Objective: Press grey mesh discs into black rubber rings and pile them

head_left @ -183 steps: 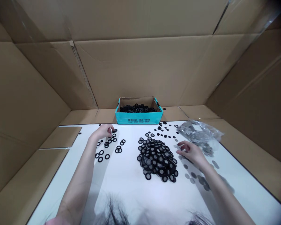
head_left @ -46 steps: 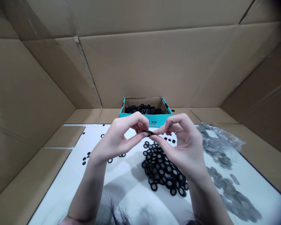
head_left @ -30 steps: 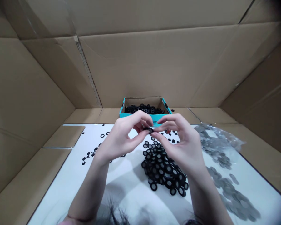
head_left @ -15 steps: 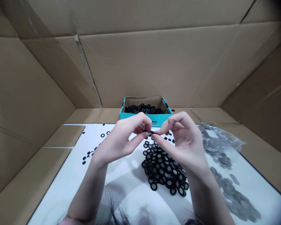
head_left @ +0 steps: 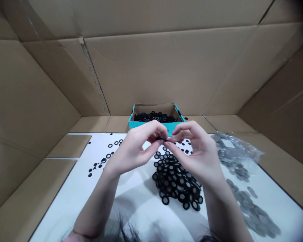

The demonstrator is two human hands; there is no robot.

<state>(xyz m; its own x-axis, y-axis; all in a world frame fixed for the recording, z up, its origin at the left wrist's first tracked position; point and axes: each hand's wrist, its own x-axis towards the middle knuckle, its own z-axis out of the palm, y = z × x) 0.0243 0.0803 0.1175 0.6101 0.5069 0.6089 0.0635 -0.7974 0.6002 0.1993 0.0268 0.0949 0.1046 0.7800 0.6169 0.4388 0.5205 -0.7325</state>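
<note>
Between my two hands, above the white table, is a small black ring [head_left: 161, 138], tilted and partly covered by fingers. The thumb and fingers of my left hand [head_left: 144, 143] pinch it from the left. My right hand [head_left: 195, 146] is closed at thumb and forefinger on its right edge, the other fingers curled. Whether a thin disc sits in the ring cannot be made out. Below my hands lies a heap of black rings [head_left: 178, 179] with grey mesh-like centres. To the right of my right forearm are loose grey translucent discs [head_left: 255, 211].
A turquoise box [head_left: 132, 123] full of black rings stands at the back. A clear plastic bag [head_left: 238, 148] with grey discs lies at the right. Scattered black rings [head_left: 108, 156] are on the left of the table. Cardboard walls [head_left: 161, 70] surround the table.
My hands have drawn slightly closer together, the left moving a little right and the right a little left. The ring has tilted between the fingertips.
</note>
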